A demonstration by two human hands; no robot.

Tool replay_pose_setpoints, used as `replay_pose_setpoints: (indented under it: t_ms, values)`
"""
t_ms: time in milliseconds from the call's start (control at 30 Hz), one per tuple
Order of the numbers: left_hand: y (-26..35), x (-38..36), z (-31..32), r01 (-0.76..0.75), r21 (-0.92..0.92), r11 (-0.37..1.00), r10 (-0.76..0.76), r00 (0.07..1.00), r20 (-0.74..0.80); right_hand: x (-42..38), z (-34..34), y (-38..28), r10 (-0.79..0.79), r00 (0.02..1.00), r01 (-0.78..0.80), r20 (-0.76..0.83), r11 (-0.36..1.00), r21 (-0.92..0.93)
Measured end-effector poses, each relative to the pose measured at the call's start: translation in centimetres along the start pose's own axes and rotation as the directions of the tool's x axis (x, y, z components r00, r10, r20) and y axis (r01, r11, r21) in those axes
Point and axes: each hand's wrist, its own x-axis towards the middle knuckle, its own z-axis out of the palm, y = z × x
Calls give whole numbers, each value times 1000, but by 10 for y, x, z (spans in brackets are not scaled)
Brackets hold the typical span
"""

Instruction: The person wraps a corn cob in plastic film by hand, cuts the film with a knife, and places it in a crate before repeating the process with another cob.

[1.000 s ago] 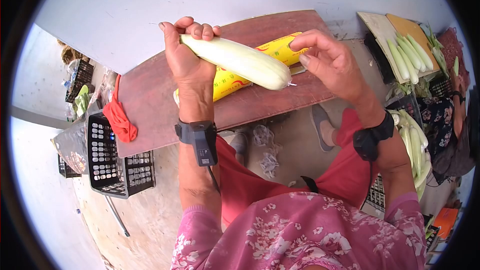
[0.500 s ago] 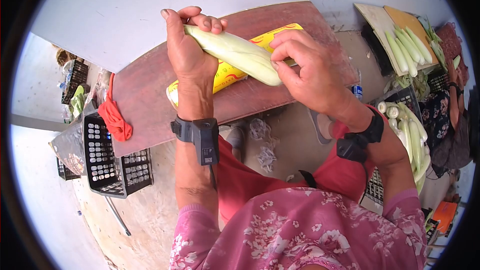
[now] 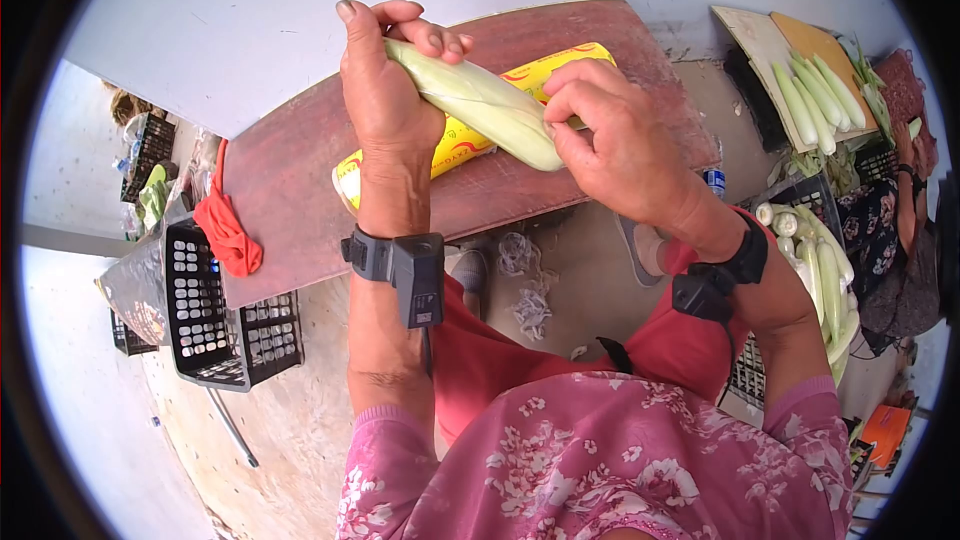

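A pale green ear of corn in its husk (image 3: pixel 480 105) is held up slantwise above the table, with a shiny, film-like surface. Its upper left end rests in my left hand (image 3: pixel 385 85), the palm and fingers around it. My right hand (image 3: pixel 620 135) has thumb and index finger pinched against the lower right side of the ear. Exactly what the fingertips grip there is too small to make out. Beneath the ear lies a yellow printed roll of cling film (image 3: pixel 455 152), partly hidden by the ear and my left wrist.
The reddish wooden table (image 3: pixel 300 180) stands against a white wall. A red cloth (image 3: pixel 232 230) hangs over its left edge above a black crate (image 3: pixel 205 310). On the right are more ears (image 3: pixel 825 270) in a crate, several on a board (image 3: pixel 820 105), and another person's arm (image 3: pixel 908 190).
My left hand and its end of the ear have shifted slightly up and to the right. The right hand keeps its pinch at nearly the same place.
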Motion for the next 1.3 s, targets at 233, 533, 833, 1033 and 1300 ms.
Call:
replay_pose_setpoints:
  t_ms: [233, 533, 833, 1033, 1300]
  values:
    - [-1, -1, 3, -10, 58, 998, 9, 1000, 21, -3, -4, -1, 47, 989, -29, 141, 992, -122]
    - [0, 2, -3, -8, 25, 1000, 8, 999, -35, -1, -4, 1, -44, 994, 51, 103, 997, -59]
    - [-3, 0, -1, 45, 0, 999, -45, 997, -57, 2, 0, -4, -53, 998, 53, 18, 998, -35]
    - [-9, -5, 9, 96, -7, 995, -97, 993, -65, 4, 5, -6, -50, 998, 50, -24, 999, 11]
    - [-10, -7, 10, 120, -92, 989, -133, 980, -145, 4, 11, -3, -103, 992, 107, -67, 993, 57]
